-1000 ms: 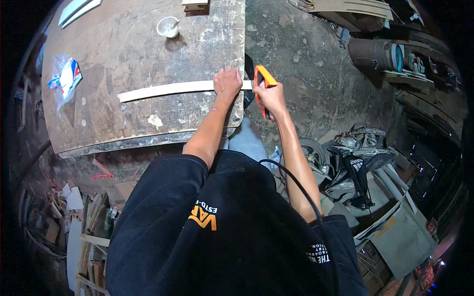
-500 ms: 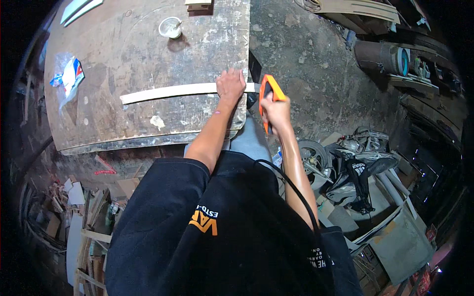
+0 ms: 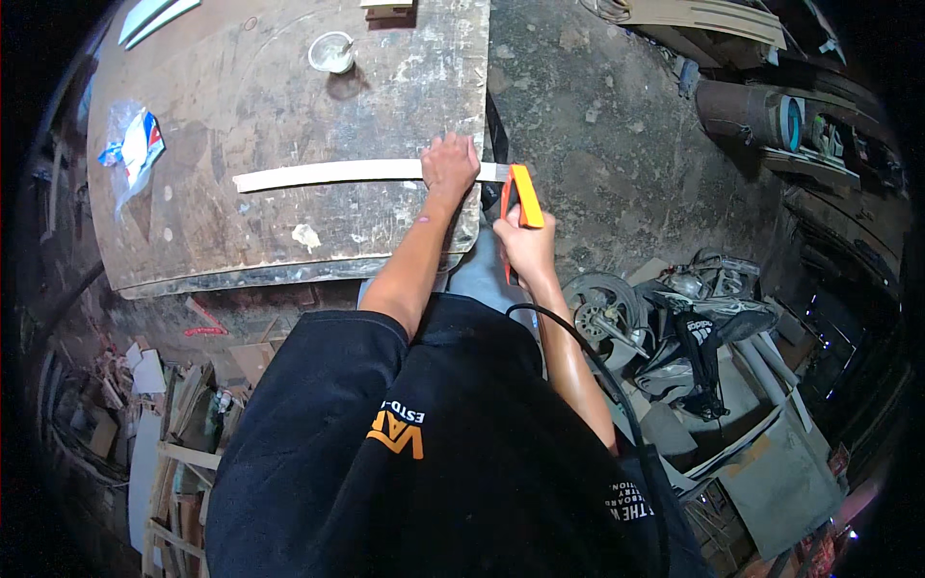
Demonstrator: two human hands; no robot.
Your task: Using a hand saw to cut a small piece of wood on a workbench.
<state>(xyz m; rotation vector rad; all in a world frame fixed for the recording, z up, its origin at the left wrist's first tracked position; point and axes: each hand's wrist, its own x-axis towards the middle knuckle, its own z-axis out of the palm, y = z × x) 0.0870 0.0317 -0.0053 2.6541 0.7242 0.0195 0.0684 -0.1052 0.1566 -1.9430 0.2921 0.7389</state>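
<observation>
A long, narrow white strip (image 3: 328,174) lies across the worn wooden table (image 3: 222,226), its right end jutting past the table's right edge. My left hand (image 3: 450,166) is closed over the strip close to that edge and presses it down. Just beyond the edge, my right hand (image 3: 530,246) grips an orange-framed hacksaw (image 3: 526,197). The saw's frame stands at the strip's overhanging end. Its blade, and whether it touches the strip, I cannot make out.
A plastic cup (image 3: 331,52) with white paste and a crumpled plastic packet (image 3: 142,144) sit on the table. On the right, a motorbike (image 3: 689,323) stands on the stained concrete floor (image 3: 617,125). Wood scraps (image 3: 173,443) pile up at lower left.
My right hand has pulled the hacksaw back toward me, and its frame has tilted. The strip's left end has shifted slightly away from me. My left hand stays in place.
</observation>
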